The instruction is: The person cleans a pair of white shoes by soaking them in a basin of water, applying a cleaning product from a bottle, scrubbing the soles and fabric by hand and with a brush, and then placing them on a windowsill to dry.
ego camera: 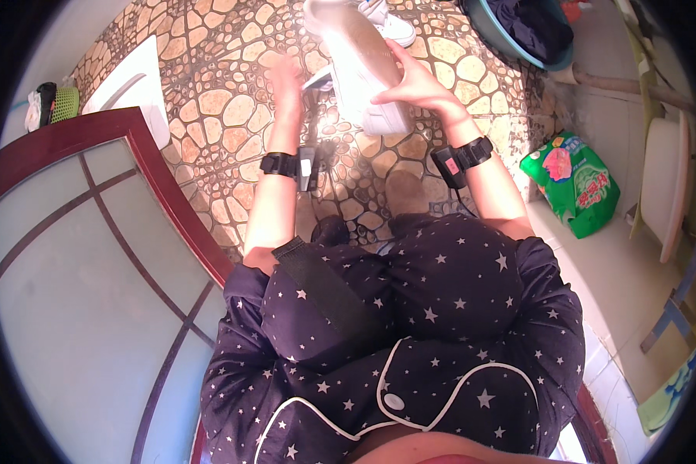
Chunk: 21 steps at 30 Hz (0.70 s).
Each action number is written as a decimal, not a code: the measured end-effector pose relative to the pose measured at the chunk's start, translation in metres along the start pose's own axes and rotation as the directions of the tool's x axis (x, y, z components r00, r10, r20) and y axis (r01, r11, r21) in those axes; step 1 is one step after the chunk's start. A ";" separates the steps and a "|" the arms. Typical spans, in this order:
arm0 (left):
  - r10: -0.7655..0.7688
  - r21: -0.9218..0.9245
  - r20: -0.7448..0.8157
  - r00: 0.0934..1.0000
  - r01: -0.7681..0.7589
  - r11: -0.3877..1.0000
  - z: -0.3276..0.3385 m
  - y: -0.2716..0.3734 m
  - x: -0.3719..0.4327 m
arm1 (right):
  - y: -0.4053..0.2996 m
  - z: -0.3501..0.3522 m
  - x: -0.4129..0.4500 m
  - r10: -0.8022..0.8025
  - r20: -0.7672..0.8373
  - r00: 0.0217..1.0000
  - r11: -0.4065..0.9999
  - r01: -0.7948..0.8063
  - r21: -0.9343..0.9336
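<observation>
A white shoe [354, 69] is held up off the floor with its worn, tan-tinged sole partly turned to view. My right hand [420, 81] grips it from the right side, thumb on the white side wall and fingers around the far edge. My left hand [287, 75] is raised just left of the shoe and blurred; whether its fingers hold anything is unclear. Between that hand and the shoe, a small white and dark piece [320, 79] shows, too indistinct to name. Beyond, a second white shoe [395, 28] rests on the floor, partly hidden by the first.
The floor [238, 110] has a pebble pattern. At left stand a red-framed glass door [64, 243] and a white panel [136, 93]. A blue basin [533, 58] with dark cloth is at upper right. A green plastic bag [577, 185] lies on the right ledge [609, 272].
</observation>
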<state>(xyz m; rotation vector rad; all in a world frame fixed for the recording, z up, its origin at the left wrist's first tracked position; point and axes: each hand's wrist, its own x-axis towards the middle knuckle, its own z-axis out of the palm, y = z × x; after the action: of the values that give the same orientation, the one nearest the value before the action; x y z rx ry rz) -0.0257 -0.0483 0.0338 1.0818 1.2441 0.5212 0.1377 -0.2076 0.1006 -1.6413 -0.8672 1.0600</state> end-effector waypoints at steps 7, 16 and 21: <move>-0.400 0.402 0.863 0.309 0.060 0.914 -0.012 0.062 -0.016 | 0.010 -0.010 0.000 -0.034 0.120 0.992 0.999 0.030 0.038; -0.323 0.547 0.780 0.536 -0.334 0.767 -0.011 0.039 0.000 | -0.004 -0.007 -0.002 0.032 0.189 0.981 0.999 -0.037 0.024; -0.060 0.747 0.537 0.842 -0.441 0.497 0.016 0.043 -0.028 | 0.010 -0.007 -0.001 0.013 0.157 0.988 0.995 -0.028 0.095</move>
<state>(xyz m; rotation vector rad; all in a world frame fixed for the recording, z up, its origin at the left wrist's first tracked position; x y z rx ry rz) -0.0093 -0.0580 0.0837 2.0877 0.8599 -0.3134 0.1446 -0.2136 0.0927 -1.5040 -0.8877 1.2389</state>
